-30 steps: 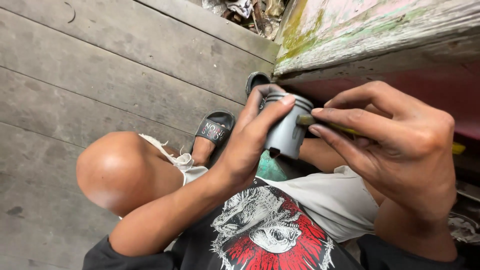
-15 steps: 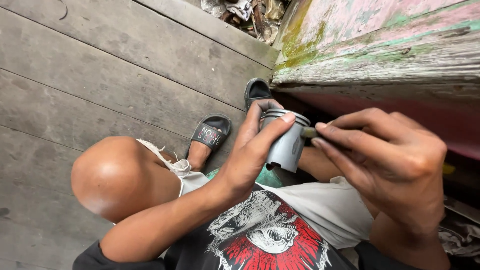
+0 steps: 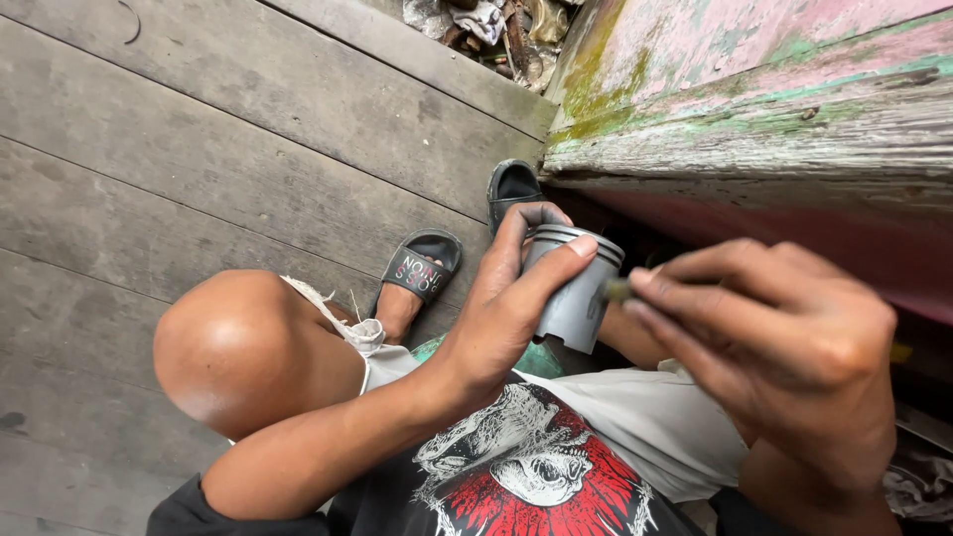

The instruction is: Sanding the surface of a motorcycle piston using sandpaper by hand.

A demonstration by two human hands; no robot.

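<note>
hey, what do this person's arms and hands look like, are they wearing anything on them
Both hands are bare: no gloves, rings or watch show on the left hand or the right hand. The left forearm is uncovered up to a short black sleeve near the picture's bottom edge.

One grey ribbed metal piston (image 3: 574, 288), two black rubber slide sandals (image 3: 422, 266), and two bare hands (image 3: 506, 308).

**A rough outdoor repair spot**

You sit on a floor of weathered grey planks (image 3: 199, 169), not in a fitted workshop; beside you runs a worn timber edge with peeling pink and green paint (image 3: 754, 109); a heap of rusty scrap and rags (image 3: 491, 30) lies at the boards' end; you wear open sandals (image 3: 422, 268).
</note>
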